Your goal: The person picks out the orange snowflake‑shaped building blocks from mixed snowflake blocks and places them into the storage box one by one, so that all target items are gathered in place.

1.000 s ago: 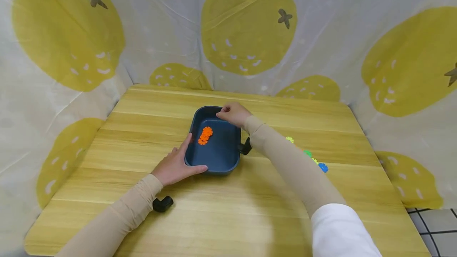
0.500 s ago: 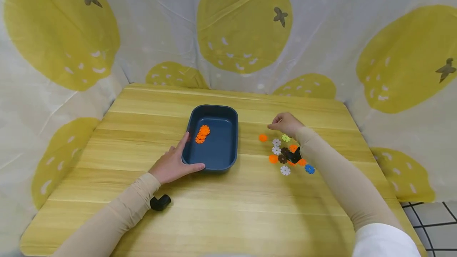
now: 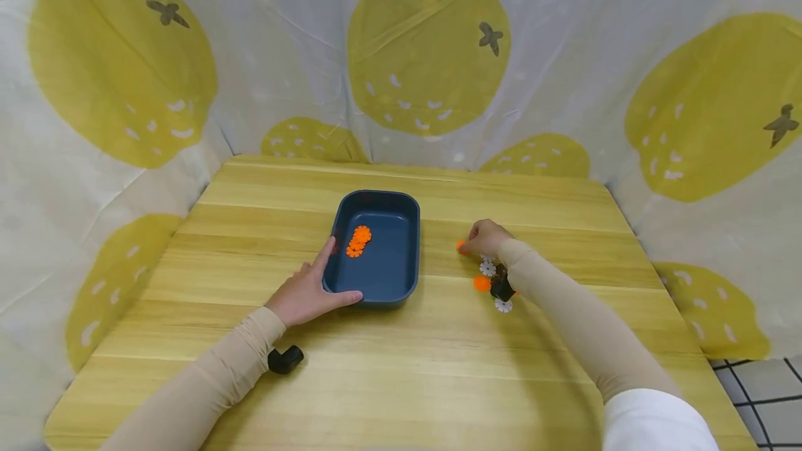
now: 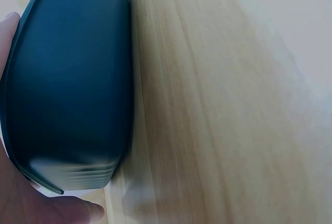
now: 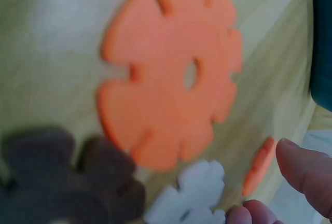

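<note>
My left hand (image 3: pixel 307 296) rests against the near left corner of a dark blue rectangular pan (image 3: pixel 376 281), fingers and thumb spread straight along its outside. The left wrist view shows the pan's side wall (image 4: pixel 72 73) with the thumb (image 4: pixel 78 211) beside its end. Inside the pan lie several orange snowflake discs (image 3: pixel 358 241), overlapping in a short row. On the right, my right hand (image 3: pixel 489 239) pinches an orange snowflake disc (image 3: pixel 460 247) at the table surface. That disc (image 5: pixel 259 167) sits between thumb and fingertips in the right wrist view.
Around the right wrist lie another orange disc (image 3: pixel 482 284), white discs (image 3: pixel 487 268) and a dark brown disc (image 5: pixel 67 177); the right arm covers others. The wooden table (image 3: pixel 401 381) meets a lemon-print curtain (image 3: pixel 432 47) at the back.
My right hand has moved from over the pan's far right corner to the loose discs on the right, then down to an orange one. The left hand stays at the pan.
</note>
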`<state>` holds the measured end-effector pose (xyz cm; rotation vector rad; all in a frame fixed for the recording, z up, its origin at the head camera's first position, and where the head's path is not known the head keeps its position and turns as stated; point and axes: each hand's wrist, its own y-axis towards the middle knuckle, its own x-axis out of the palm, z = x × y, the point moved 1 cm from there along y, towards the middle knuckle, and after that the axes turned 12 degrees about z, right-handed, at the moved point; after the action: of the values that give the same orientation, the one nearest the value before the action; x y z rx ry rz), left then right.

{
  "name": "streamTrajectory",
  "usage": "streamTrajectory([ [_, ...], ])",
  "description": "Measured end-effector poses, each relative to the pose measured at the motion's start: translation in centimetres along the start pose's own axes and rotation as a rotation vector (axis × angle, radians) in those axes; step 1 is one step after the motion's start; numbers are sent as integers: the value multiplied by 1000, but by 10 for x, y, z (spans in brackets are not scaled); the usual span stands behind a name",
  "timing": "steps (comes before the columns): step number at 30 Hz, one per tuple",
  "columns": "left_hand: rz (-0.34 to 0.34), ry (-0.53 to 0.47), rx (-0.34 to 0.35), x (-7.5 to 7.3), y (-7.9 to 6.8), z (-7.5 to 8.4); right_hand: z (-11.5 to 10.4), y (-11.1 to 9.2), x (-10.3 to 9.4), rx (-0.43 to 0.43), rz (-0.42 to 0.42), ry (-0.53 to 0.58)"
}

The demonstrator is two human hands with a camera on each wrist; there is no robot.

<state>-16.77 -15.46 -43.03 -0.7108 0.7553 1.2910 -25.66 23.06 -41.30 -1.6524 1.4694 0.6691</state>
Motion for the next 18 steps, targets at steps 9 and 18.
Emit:
streamTrajectory([
  [9,9,-6,9,-1,1,2,-4,3,0,-7,-18,-44],
  [18,2,-8,5,0,1,2,-4,5,-9,-46,-10,-71],
])
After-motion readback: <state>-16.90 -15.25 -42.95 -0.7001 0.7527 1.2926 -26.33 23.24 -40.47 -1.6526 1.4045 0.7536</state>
